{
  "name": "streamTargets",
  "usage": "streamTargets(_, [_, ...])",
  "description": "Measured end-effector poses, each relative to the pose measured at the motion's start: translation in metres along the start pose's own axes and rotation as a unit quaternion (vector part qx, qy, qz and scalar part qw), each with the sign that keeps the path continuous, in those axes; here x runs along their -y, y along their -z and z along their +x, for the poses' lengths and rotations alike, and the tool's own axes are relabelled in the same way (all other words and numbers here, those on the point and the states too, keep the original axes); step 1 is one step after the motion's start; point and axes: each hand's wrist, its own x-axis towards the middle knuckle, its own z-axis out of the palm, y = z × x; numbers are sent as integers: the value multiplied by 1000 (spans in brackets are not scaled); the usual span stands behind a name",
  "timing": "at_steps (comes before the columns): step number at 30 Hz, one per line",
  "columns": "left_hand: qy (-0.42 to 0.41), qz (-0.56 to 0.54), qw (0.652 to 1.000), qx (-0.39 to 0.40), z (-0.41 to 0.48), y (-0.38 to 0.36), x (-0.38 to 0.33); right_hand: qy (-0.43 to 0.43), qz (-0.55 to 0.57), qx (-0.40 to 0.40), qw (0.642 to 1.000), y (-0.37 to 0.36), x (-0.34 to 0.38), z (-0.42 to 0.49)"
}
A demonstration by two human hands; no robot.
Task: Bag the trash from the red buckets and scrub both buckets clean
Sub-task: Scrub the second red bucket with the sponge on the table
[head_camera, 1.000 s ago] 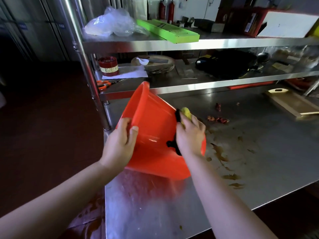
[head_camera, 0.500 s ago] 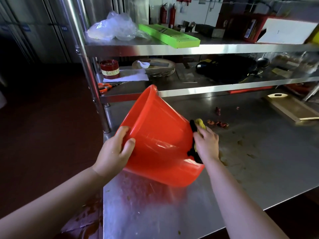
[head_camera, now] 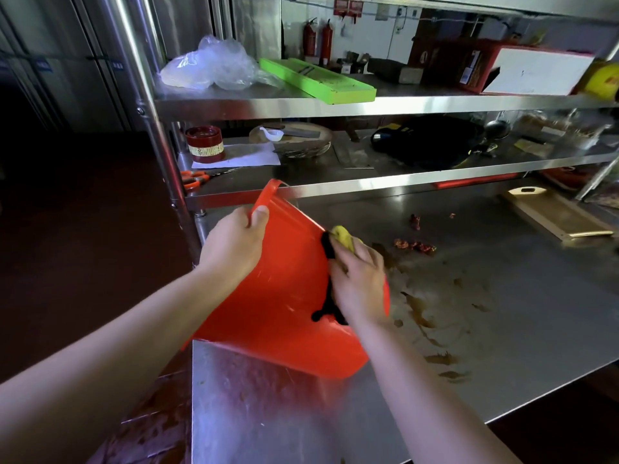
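Note:
A red bucket (head_camera: 281,306) lies tilted on its side over the front left of the steel table (head_camera: 502,296), its mouth turned away to the left. My left hand (head_camera: 234,242) grips its rim near the top, thumb on the outside wall. My right hand (head_camera: 360,283) holds a yellow sponge (head_camera: 343,236) with a black scouring side against the bucket's outer wall near its base. Only one bucket is in view.
Brown smears and red scraps (head_camera: 415,245) lie on the table right of the bucket. A wooden cutting board (head_camera: 556,216) sits at the far right. The shelves behind hold orange scissors (head_camera: 194,179), a red tin (head_camera: 205,144), a clear plastic bag (head_camera: 214,65) and a green box (head_camera: 316,81).
My left hand has shifted up from the bucket's side to its rim. My right hand with the sponge has slid back along the wall, and the bucket has tilted further.

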Motion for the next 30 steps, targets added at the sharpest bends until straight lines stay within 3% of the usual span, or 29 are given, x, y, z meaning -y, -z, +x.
streamTargets(4, [-84, 36, 995, -41, -10, -12, 7, 95, -11, -28, 995, -19, 56, 13])
streamTargets(8, [-100, 20, 993, -60, -14, -11, 21, 132, -12, -18, 991, -25, 42, 19])
streamTargets(10, [-95, 3, 994, -56, -15, -6, 34, 81, -17, -31, 996, -21, 15, 18])
streamTargets(14, [-86, -50, 994, -48, -22, 3, 55, -116, -8, 11, 993, -2, -45, 13])
streamTargets(17, [-98, -53, 993, -39, -24, -1, 60, -176, -5, 7, 984, 5, -48, 15])
streamTargets(23, [-174, -3, 985, -19, -36, -23, 45, 26, -23, -65, 997, -20, 45, 32])
streamTargets(28, [-151, -42, 988, -6, -36, -18, 56, 61, -13, -29, 998, -20, 46, 32])
streamTargets(30, [-135, -77, 988, 7, -39, -15, 64, 16, -6, -13, 1000, -14, 21, 34])
